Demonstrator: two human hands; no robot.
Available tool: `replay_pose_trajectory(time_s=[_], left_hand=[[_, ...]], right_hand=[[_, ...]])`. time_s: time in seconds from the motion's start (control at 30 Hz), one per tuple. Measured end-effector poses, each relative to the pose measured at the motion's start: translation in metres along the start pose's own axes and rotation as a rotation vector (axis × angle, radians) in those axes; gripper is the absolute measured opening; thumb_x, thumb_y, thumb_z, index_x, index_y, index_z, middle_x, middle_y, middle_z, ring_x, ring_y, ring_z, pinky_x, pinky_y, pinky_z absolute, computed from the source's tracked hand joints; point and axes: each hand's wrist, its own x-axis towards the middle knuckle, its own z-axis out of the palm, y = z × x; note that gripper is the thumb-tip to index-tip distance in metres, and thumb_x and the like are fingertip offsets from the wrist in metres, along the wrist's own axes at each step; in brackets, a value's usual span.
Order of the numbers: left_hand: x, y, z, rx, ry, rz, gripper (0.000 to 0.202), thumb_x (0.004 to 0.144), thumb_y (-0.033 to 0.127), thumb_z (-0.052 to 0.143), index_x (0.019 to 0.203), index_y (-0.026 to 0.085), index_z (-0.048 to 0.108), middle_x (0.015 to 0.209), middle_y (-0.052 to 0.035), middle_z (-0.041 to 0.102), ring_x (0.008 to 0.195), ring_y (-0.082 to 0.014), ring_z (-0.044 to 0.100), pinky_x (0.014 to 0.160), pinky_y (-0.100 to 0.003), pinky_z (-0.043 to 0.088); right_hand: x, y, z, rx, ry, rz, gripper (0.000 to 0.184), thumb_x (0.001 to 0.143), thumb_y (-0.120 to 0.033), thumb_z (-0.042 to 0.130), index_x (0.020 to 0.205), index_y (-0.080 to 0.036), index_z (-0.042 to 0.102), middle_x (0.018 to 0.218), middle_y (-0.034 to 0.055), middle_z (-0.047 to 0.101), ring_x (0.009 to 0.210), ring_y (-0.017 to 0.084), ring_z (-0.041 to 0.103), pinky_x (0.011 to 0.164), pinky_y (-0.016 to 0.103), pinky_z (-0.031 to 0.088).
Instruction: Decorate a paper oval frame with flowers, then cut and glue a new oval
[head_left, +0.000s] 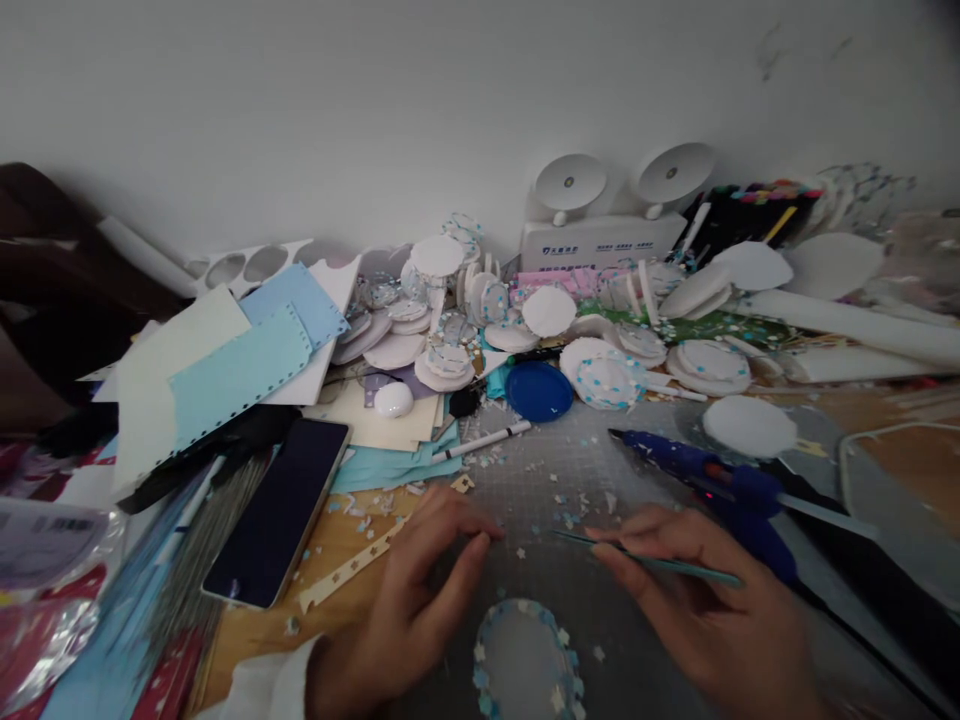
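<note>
One star ring (481, 650) by tabletop's (259, 628) near edge, looks mostly covered | loose stars (521, 553) unused | right hand (705, 600) pinches tweezers (664, 566) | left hand (416, 590) loosely open

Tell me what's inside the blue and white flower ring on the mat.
Inside the flower ring, a plain grey surface shows, lighter than the grey mat around it; whether it is a separate sheet, I cannot tell. Whatever lies directly beneath the ring itself is covered.
</note>
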Motion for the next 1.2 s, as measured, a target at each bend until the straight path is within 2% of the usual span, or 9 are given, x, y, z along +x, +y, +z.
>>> replay_pose_trajectory(time_s=[0.2, 0.33, 0.53, 0.67, 0.73, 0.9, 1.07, 1.2], left_hand=[[0.0, 0.0, 0.0, 0.019, 0.026, -0.01, 0.017, 0.097, 0.014, 0.048, 0.102, 0.025, 0.06, 0.095, 0.0018, 0.063, 0.09, -0.0123, 0.059, 0.082, -0.023, 0.044], [0.0, 0.001, -0.001, 0.022, 0.023, -0.006, 0.017, 0.097, 0.014, 0.047, 0.1, 0.024, 0.061, 0.093, 0.0007, 0.063, 0.089, -0.0134, 0.059, 0.081, -0.024, 0.045], [0.0, 0.0, -0.001, 0.008, 0.027, -0.002, 0.016, 0.096, 0.015, 0.048, 0.099, 0.024, 0.061, 0.093, -0.0013, 0.064, 0.089, -0.0156, 0.06, 0.081, -0.027, 0.046], [0.001, 0.0, 0.001, 0.012, 0.027, 0.008, 0.016, 0.095, 0.013, 0.05, 0.1, 0.023, 0.061, 0.093, -0.0009, 0.063, 0.089, -0.0146, 0.059, 0.081, -0.026, 0.045], [0.001, 0.0, 0.001, 0.012, 0.028, 0.014, 0.016, 0.095, 0.012, 0.05, 0.1, 0.023, 0.061, 0.093, -0.0003, 0.063, 0.089, -0.0137, 0.058, 0.08, -0.024, 0.045], [-0.001, 0.0, 0.0, 0.005, 0.03, 0.018, 0.016, 0.096, 0.013, 0.049, 0.1, 0.024, 0.06, 0.093, 0.0006, 0.062, 0.089, -0.0128, 0.058, 0.08, -0.023, 0.044], [0.001, 0.0, 0.0, 0.014, 0.043, 0.028, 0.016, 0.095, 0.012, 0.05, 0.099, 0.023, 0.06, 0.091, 0.0005, 0.063, 0.087, -0.0132, 0.059, 0.079, -0.023, 0.045], [0.002, 0.001, 0.0, 0.023, 0.04, 0.026, 0.015, 0.094, 0.013, 0.05, 0.099, 0.023, 0.061, 0.091, -0.0013, 0.063, 0.086, -0.0152, 0.059, 0.077, -0.026, 0.046]], right_hand=[[-0.004, 0.011, 0.008, -0.118, -0.117, -0.113, 0.013, 0.085, -0.013, 0.068, 0.087, -0.026, 0.064, 0.079, -0.0028, 0.072, 0.074, 0.012, 0.069, 0.071, 0.019, 0.056], [-0.004, 0.011, 0.011, -0.111, -0.136, -0.165, 0.014, 0.084, -0.011, 0.067, 0.087, -0.025, 0.065, 0.078, -0.0025, 0.072, 0.072, 0.013, 0.069, 0.069, 0.021, 0.056], [0.001, 0.007, 0.007, -0.098, -0.031, 0.019, 0.012, 0.084, -0.015, 0.069, 0.079, -0.026, 0.065, 0.074, -0.0018, 0.072, 0.069, 0.015, 0.07, 0.061, 0.021, 0.057], [0.007, 0.005, 0.002, -0.074, 0.02, 0.053, 0.012, 0.083, -0.018, 0.07, 0.075, -0.026, 0.066, 0.068, -0.0012, 0.068, 0.062, 0.016, 0.068, 0.053, 0.02, 0.056], [0.008, 0.007, 0.001, -0.077, 0.01, 0.043, 0.011, 0.083, -0.018, 0.07, 0.076, -0.026, 0.066, 0.068, -0.0009, 0.069, 0.063, 0.016, 0.068, 0.053, 0.02, 0.056], [0.001, 0.011, 0.005, -0.138, -0.109, 0.035, 0.009, 0.085, -0.02, 0.069, 0.08, -0.025, 0.064, 0.076, 0.0009, 0.072, 0.07, 0.017, 0.07, 0.061, 0.024, 0.058], [-0.003, 0.008, 0.01, -0.09, -0.129, -0.021, 0.011, 0.086, -0.016, 0.067, 0.079, -0.024, 0.064, 0.075, 0.0002, 0.071, 0.07, 0.016, 0.069, 0.063, 0.024, 0.057], [-0.003, 0.006, 0.011, -0.097, -0.127, 0.008, 0.013, 0.086, -0.018, 0.066, 0.075, -0.024, 0.063, 0.072, -0.0008, 0.069, 0.066, 0.015, 0.068, 0.06, 0.023, 0.056]])
